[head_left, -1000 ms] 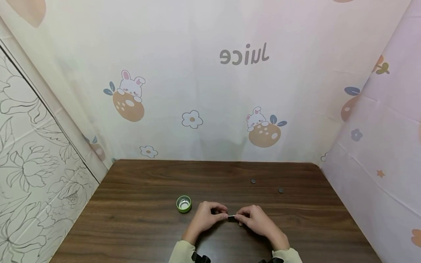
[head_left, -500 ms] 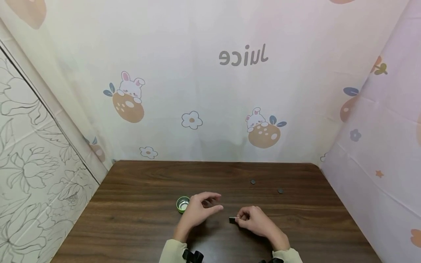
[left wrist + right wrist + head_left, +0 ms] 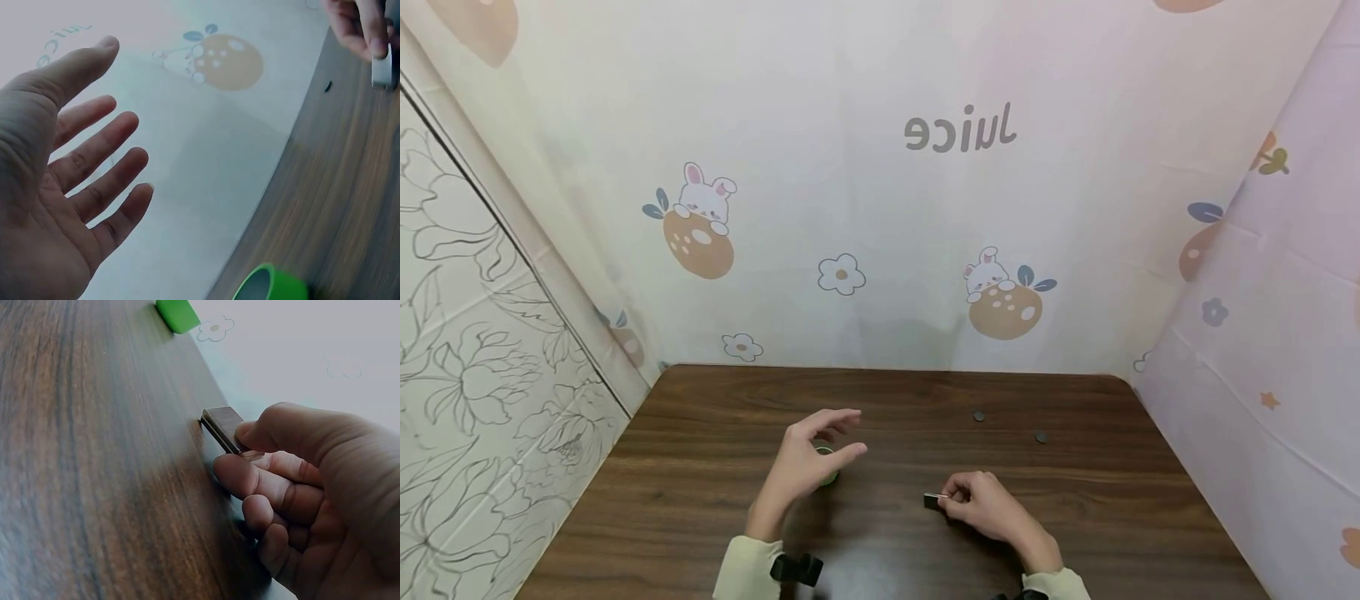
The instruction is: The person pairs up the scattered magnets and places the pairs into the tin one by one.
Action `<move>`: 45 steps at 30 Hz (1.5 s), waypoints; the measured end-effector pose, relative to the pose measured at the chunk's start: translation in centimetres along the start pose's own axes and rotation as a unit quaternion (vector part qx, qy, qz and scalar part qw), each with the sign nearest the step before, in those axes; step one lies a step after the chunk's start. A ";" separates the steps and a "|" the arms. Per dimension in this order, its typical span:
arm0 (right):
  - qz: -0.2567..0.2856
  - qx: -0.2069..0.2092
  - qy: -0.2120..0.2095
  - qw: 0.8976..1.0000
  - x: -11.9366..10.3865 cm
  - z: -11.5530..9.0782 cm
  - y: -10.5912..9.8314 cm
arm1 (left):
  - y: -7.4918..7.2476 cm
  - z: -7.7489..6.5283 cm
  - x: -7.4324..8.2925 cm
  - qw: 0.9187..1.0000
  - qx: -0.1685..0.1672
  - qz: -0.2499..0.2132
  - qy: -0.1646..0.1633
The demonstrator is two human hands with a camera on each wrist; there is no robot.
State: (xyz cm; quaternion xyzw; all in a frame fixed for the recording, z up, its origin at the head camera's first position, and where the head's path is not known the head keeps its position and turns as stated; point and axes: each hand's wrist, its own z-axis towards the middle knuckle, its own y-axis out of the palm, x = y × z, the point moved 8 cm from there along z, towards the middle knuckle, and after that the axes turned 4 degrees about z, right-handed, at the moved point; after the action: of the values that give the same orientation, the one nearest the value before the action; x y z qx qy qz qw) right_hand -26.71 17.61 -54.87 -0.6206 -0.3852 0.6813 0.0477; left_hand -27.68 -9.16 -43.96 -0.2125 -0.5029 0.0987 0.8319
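Note:
In the head view my right hand (image 3: 988, 504) pinches a small flat rectangular metal piece (image 3: 932, 501) just over the table. Seen from the right wrist, the thumb presses the top of this metal piece (image 3: 224, 422) while the index finger supports it below. A thin groove runs along its side, and its far end sticks out past the fingertips. My left hand (image 3: 808, 458) holds nothing, its fingers spread loosely. It hovers by a round green tin (image 3: 829, 478) and hides most of it. The green tin (image 3: 290, 286) also shows in the left wrist view, apart from the fingers.
Two small dark discs, a left one (image 3: 978, 417) and a right one (image 3: 1041, 437), lie toward the back right of the brown wooden table (image 3: 722, 400). A printed curtain (image 3: 880, 192) hangs behind the table's far edge.
My left hand has let go of the metal piece and moved left and away, over the green tin. The right hand has stayed in place, still pinching the piece.

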 end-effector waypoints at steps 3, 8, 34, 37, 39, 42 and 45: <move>0.005 -0.004 0.002 1.000 0.1 -0.1 0.1 | -1.1 -0.4 -0.5 1.000 0.012 0.011 0.000; 0.004 -0.004 0.003 1.000 0.1 -0.1 0.1 | -2.7 -1.2 -2.0 0.999 0.033 0.036 -0.015; 0.007 -0.002 -0.003 1.000 0.1 0.0 0.0 | -3.4 -4.6 -10.1 0.985 -0.009 0.076 -0.158; 0.004 0.001 -0.003 1.000 0.0 0.0 0.0 | -2.8 -4.6 -10.5 0.983 -0.015 0.077 -0.163; 0.005 0.001 -0.002 1.000 0.0 0.1 0.0 | -2.3 -4.5 -10.6 0.982 -0.022 0.085 -0.167; 0.010 0.000 0.000 1.000 0.0 0.0 0.0 | -1.7 -4.3 -10.7 0.980 -0.035 0.094 -0.172; 0.016 -0.002 -0.001 1.000 -0.1 -0.1 0.0 | -1.0 -4.2 -10.8 0.979 -0.052 0.089 -0.177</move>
State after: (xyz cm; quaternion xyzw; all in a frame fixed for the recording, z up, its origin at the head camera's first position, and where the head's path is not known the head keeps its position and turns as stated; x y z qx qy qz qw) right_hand -26.64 17.59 -54.78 -0.6264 -0.3762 0.6818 0.0351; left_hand -29.19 -15.18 -53.78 -0.2783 -0.6260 0.1826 0.7052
